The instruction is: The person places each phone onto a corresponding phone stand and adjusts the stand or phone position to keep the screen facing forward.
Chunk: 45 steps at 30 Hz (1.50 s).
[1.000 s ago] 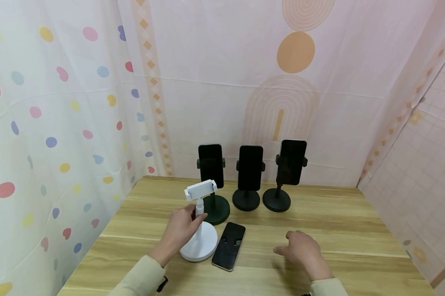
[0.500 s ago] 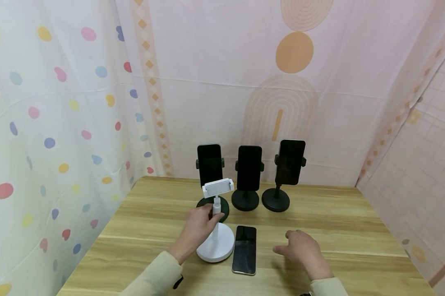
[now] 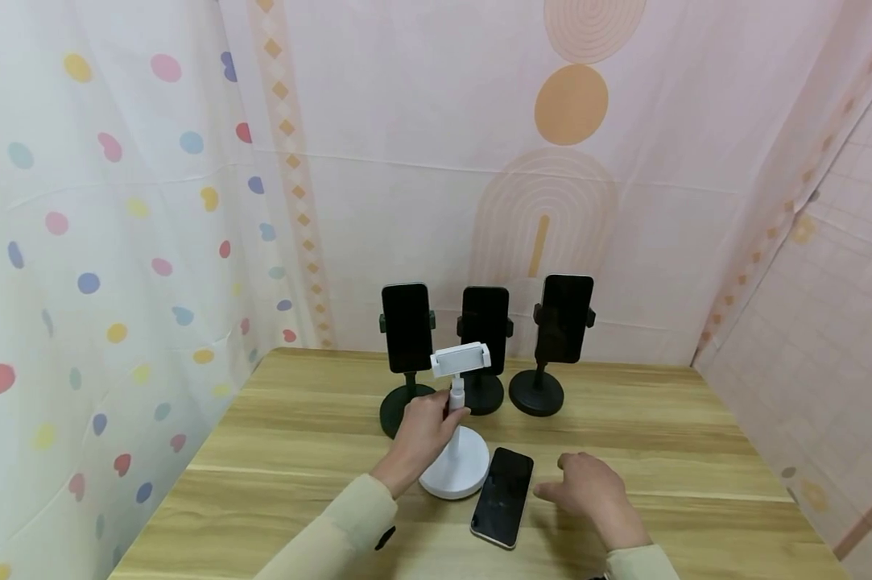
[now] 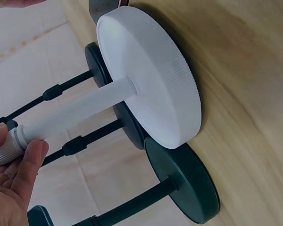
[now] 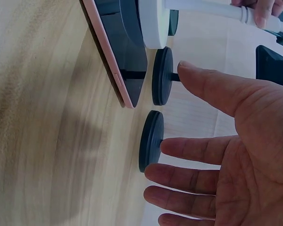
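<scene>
My left hand [image 3: 424,431] grips the post of a white phone stand [image 3: 456,471], thumb and fingers around its ribbed collar in the left wrist view. The stand's holder is unoccupied and tops the post; its round base [image 4: 146,75] is low at the tabletop. Right beside the base, a black-screened phone [image 3: 502,498] lies flat and slanted; whether they touch I cannot tell. In the right wrist view the phone's pinkish edge [image 5: 114,70] shows. My right hand [image 3: 588,487] hovers right of the phone, fingers extended, thumb apart, holding nothing.
Behind stand a dark green stand [image 3: 399,407] and two black stands, one in the middle [image 3: 486,395] and one at right [image 3: 537,393], each holding an upright phone. Patterned curtains [image 3: 407,201] hang behind the wooden table [image 3: 262,451].
My left hand has moved the white stand rightward, from in front of the green stand to in front of the middle one. The flat phone has shifted right alongside it. My right hand stayed put.
</scene>
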### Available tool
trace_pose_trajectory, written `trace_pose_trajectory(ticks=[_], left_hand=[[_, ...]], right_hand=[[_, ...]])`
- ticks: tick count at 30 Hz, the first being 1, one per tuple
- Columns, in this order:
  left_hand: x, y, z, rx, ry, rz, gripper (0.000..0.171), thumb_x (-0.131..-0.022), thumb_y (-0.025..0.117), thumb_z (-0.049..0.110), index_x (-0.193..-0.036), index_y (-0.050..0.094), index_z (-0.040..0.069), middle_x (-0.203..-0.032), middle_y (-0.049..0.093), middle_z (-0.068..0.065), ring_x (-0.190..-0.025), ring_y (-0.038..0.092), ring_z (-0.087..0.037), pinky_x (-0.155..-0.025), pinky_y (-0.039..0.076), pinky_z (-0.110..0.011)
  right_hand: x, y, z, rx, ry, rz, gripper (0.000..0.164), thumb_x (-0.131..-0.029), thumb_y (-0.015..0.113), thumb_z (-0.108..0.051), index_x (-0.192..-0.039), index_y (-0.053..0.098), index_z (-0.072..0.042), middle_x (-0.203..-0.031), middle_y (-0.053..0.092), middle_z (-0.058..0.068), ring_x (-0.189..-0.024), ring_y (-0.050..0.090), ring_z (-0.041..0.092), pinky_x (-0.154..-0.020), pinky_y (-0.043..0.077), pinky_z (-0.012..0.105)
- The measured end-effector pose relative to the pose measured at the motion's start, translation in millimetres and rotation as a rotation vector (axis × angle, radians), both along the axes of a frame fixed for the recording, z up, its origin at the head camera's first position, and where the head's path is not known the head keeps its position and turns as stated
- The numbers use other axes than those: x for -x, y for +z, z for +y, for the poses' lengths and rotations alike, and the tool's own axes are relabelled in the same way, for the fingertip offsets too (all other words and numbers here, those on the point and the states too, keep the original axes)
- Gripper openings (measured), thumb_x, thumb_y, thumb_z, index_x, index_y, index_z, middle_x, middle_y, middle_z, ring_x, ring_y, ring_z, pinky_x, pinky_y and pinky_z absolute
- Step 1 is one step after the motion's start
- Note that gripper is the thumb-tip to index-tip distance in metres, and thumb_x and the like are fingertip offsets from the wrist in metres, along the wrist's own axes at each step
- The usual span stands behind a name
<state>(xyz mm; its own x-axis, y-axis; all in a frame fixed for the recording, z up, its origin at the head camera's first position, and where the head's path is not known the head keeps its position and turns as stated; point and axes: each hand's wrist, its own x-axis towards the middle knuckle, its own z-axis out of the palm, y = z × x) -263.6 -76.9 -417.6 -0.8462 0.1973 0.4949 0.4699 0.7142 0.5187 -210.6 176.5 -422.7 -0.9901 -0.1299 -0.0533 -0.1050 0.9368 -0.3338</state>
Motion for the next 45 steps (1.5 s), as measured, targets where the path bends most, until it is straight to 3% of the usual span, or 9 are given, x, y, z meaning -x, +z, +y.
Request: trace_pose_trajectory(ticks=[13, 20, 26, 30, 33, 37, 41, 45], left_hand=[[5.1, 1.1, 6.8, 0.038, 0.021, -0.057, 0.023, -0.096, 0.068, 0.027, -0.089, 0.065, 0.005, -0.077, 0.066, -0.003, -0.061, 0.055, -0.008, -0.053, 0.046, -0.021], [6.0, 3.5, 1.3, 0.077, -0.009, -0.066, 0.025, -0.094, 0.07, 0.03, -0.094, 0.068, 0.004, -0.079, 0.068, -0.003, -0.063, 0.058, -0.007, -0.054, 0.048, -0.021], [3.7, 10.5, -5.4, 0.11, -0.001, -0.074, 0.039, -0.09, 0.072, 0.041, -0.105, 0.067, 0.005, -0.073, 0.062, 0.001, -0.056, 0.051, -0.009, -0.049, 0.043, -0.023], [0.1, 18.0, -12.5, 0.103, 0.006, 0.034, 0.058, -0.087, 0.076, 0.041, -0.127, 0.058, 0.003, -0.087, 0.068, -0.005, -0.066, 0.061, -0.014, -0.056, 0.049, -0.027], [-2.2, 26.1, -19.6, 0.113, -0.01, 0.192, 0.078, -0.083, 0.081, 0.034, -0.143, 0.043, 0.002, -0.108, 0.067, -0.012, -0.086, 0.068, -0.022, -0.067, 0.055, -0.034], [-5.0, 43.0, -26.6, 0.174, -0.028, 0.365, 0.088, -0.081, 0.084, 0.018, -0.15, 0.033, -0.002, -0.125, 0.061, -0.019, -0.101, 0.066, -0.03, -0.07, 0.057, -0.039], [-5.4, 63.0, -25.6, 0.317, -0.034, 0.432, 0.083, -0.08, 0.082, 0.009, -0.148, 0.036, -0.003, -0.128, 0.06, -0.02, -0.102, 0.066, -0.031, -0.073, 0.057, -0.039], [-5.0, 82.5, -15.8, 0.561, -0.045, 0.45, 0.071, -0.084, 0.079, 0.01, -0.144, 0.044, 0.0, -0.124, 0.063, -0.014, -0.102, 0.066, -0.027, -0.078, 0.056, -0.036]], right_hand=[[-1.8, -4.5, -2.2, -0.004, 0.0, 0.007, 0.059, -0.08, 0.078, -0.043, -0.111, 0.068, 0.006, -0.108, 0.067, 0.023, -0.103, 0.062, 0.042, -0.086, 0.05, 0.054], [-1.1, -5.0, -1.7, -0.006, 0.0, 0.003, 0.059, -0.08, 0.077, -0.044, -0.111, 0.068, 0.006, -0.109, 0.066, 0.024, -0.104, 0.062, 0.042, -0.086, 0.05, 0.054], [-0.8, -5.6, -0.7, -0.002, -0.005, 0.001, 0.062, -0.08, 0.077, -0.046, -0.111, 0.068, 0.006, -0.109, 0.066, 0.023, -0.103, 0.062, 0.042, -0.085, 0.05, 0.054], [-0.9, -5.7, -0.2, -0.003, -0.001, 0.001, 0.062, -0.08, 0.077, -0.046, -0.111, 0.068, 0.006, -0.109, 0.066, 0.023, -0.103, 0.062, 0.041, -0.085, 0.05, 0.054], [-1.0, -4.8, 0.2, -0.006, -0.001, 0.0, 0.062, -0.08, 0.077, -0.046, -0.112, 0.068, 0.006, -0.109, 0.066, 0.023, -0.103, 0.062, 0.041, -0.085, 0.05, 0.054], [-0.9, -3.3, 0.5, -0.004, -0.002, -0.001, 0.061, -0.081, 0.077, -0.046, -0.112, 0.068, 0.006, -0.109, 0.066, 0.023, -0.103, 0.062, 0.042, -0.085, 0.05, 0.054], [-0.6, -3.2, 0.8, -0.001, 0.002, 0.001, 0.061, -0.081, 0.077, -0.045, -0.112, 0.068, 0.006, -0.11, 0.067, 0.023, -0.104, 0.062, 0.042, -0.086, 0.05, 0.054], [-0.7, -5.0, 0.8, 0.002, 0.009, 0.0, 0.061, -0.081, 0.077, -0.045, -0.112, 0.068, 0.007, -0.11, 0.067, 0.023, -0.104, 0.062, 0.042, -0.086, 0.05, 0.054]])
